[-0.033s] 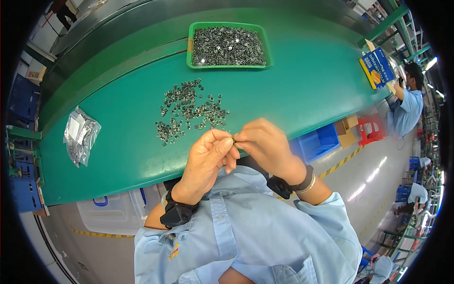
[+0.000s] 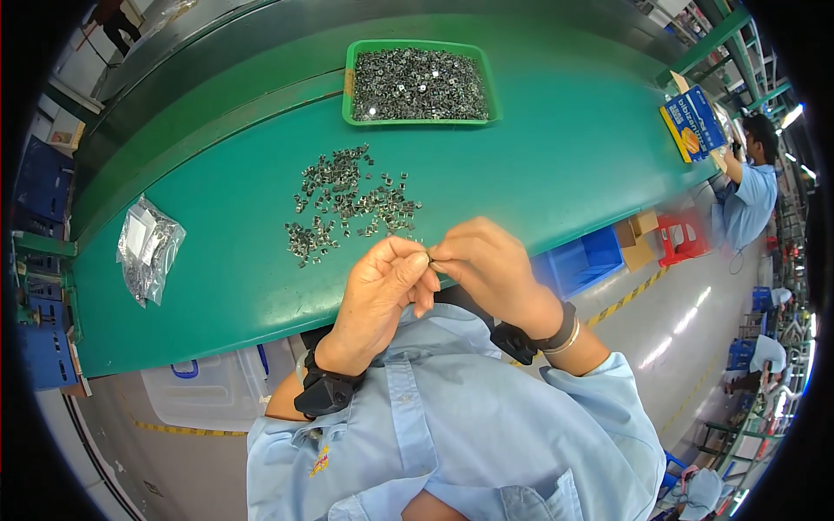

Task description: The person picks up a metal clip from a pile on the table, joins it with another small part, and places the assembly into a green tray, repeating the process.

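Note:
At the near edge of the green worktop, my left hand (image 2: pixel 379 295) and my right hand (image 2: pixel 493 271) meet fingertip to fingertip. Between their pinched thumbs and forefingers is a small dark metal part (image 2: pixel 431 259), mostly covered by the fingers. Just beyond my hands, a loose pile of small shiny metal parts (image 2: pixel 347 201) is spread over the worktop. Farther back stands a green tray (image 2: pixel 349 104) filled with many similar small metal pieces.
A clear plastic bag (image 2: pixel 149 252) with a white label lies at the left of the worktop (image 2: pixel 226 226). A blue and yellow box (image 2: pixel 693 126) stands at the far right, near a co-worker (image 2: pixel 754 195). Below the edge are a blue bin (image 2: pixel 584 260) and a clear lidded box (image 2: pixel 204 391).

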Motion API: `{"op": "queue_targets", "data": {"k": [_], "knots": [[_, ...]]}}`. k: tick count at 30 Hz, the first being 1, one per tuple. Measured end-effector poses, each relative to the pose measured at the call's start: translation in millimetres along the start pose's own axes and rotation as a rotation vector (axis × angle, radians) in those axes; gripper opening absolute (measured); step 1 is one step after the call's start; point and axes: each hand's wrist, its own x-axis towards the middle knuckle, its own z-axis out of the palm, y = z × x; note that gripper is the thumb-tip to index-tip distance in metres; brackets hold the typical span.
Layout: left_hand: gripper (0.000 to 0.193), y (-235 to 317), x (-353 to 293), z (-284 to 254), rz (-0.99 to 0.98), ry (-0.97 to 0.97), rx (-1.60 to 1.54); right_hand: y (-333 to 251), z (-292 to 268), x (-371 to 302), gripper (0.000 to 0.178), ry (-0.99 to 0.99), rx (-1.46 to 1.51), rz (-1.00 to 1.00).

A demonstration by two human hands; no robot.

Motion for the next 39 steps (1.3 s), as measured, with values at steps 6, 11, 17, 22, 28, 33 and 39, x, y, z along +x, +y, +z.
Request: {"op": "queue_targets", "data": {"k": [6,11,17,22,28,33,39], "knots": [[0.017,-0.6,-1.7,3.2,0.013,0.008,-0.006,1.3,-0.9,-4.0,0.021,-0.006,-0.004,-0.027],[0.018,-3.4,-1.3,2.1,-0.004,0.02,0.008,3.3,5.3,-13.4,0.022,0.025,0.009,-0.019],[0.017,-7.0,-0.6,0.8,-0.013,-0.025,0.005,0.4,6.8,-19.6,0.023,0.029,0.066,0.007],[0.016,-4.1,-1.7,0.3,-0.035,-0.078,0.034,-3.8,4.6,-20.4,0.025,0.032,0.166,0.062],[0.015,-4.0,-0.3,3.4,-0.039,0.0,0.135,-2.8,0.4,-20.7,0.026,0.014,0.096,0.05],[0.014,-5.8,-0.9,5.9,-0.078,-0.073,-0.113,-3.8,3.0,-24.0,0.024,0.058,0.225,0.125],[0.013,-11.5,1.3,0.9,-0.121,-0.184,-0.29,-5.5,2.5,-22.7,0.019,0.047,0.325,0.114]]}}
